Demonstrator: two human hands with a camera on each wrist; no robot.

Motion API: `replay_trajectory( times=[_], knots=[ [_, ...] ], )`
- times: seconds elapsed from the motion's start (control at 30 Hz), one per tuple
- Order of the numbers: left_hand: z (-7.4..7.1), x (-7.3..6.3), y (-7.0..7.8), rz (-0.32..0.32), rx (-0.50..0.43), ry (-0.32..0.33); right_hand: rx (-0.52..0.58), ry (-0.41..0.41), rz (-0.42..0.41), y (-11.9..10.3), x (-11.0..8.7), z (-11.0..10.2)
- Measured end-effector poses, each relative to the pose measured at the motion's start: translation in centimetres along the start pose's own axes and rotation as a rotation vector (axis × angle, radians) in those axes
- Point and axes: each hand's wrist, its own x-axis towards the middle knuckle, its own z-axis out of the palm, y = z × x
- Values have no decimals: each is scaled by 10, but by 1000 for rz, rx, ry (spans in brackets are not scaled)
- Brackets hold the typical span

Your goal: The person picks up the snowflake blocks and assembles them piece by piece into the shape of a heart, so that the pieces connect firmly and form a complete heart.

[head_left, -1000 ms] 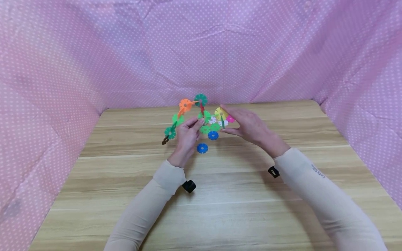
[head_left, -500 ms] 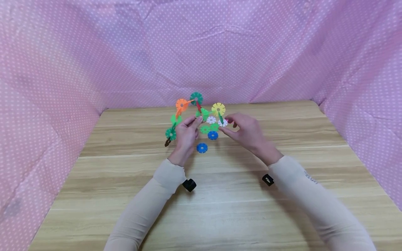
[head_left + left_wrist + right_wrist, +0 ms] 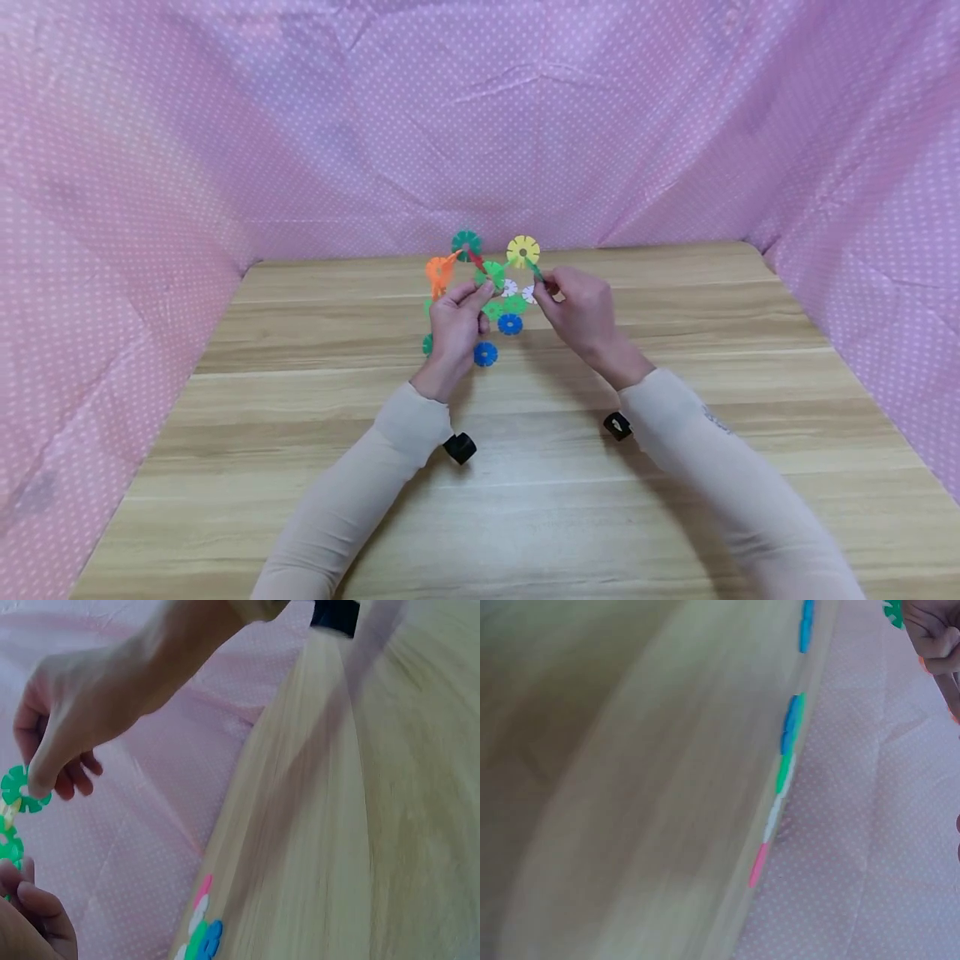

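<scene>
A chain of slotted plastic snowflake discs hangs between the two hands over the table. In the head view the left hand [image 3: 454, 325] pinches a light green disc [image 3: 492, 272] in its middle. A red disc [image 3: 477, 260], a dark green disc [image 3: 466, 242] and orange discs [image 3: 438, 269] run off to the left, partly hidden behind that hand. Toward the right, a yellow disc [image 3: 522, 251] leads to a dark green disc [image 3: 534, 268]. The right hand [image 3: 585, 308] pinches this end disc between thumb and fingers, seen also in the left wrist view, where its green rim [image 3: 15, 784] shows.
Loose discs lie on the wooden table [image 3: 540, 500] below the hands: blue [image 3: 485, 354], another blue disc [image 3: 510, 324], green [image 3: 514, 304] and white [image 3: 509, 287]. A pink disc [image 3: 758, 865] shows in the right wrist view. Pink dotted cloth [image 3: 480, 125] stands round the back and sides.
The right hand has gone from spread fingers near the yellow disc to pinching the dark green end disc. The left hand has shifted slightly right, and the chain's left part has swung behind it.
</scene>
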Motion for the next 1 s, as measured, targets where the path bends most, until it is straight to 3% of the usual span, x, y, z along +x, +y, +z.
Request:
replay_trajectory(
  times=[0.1,0.23,0.33,0.4,0.43,0.5,0.57,0.63,0.7,0.83,1.0],
  knots=[
    [4,-9,2,-17,7,-9,9,41,10,1,4,0],
    [6,-26,9,-97,0,-103,25,68,15,5,7,-3],
    [3,-38,17,-197,18,-243,43,66,17,9,8,-8],
    [-1,-44,27,-207,83,-372,48,58,18,13,9,-11],
    [-3,-45,33,-182,127,-448,46,51,17,14,9,-13],
    [-7,-44,50,-69,238,-579,40,40,18,17,10,-17],
    [-9,-38,71,82,364,-638,39,21,17,18,12,-22],
    [-11,-29,92,202,488,-634,61,0,21,19,14,-25],
    [-12,-16,111,256,605,-595,87,-20,28,19,16,-28],
    [-11,10,133,236,800,-528,128,-82,25,17,21,-34],
    [-9,29,127,176,956,-603,217,-163,12,9,26,-37]
  ],
)
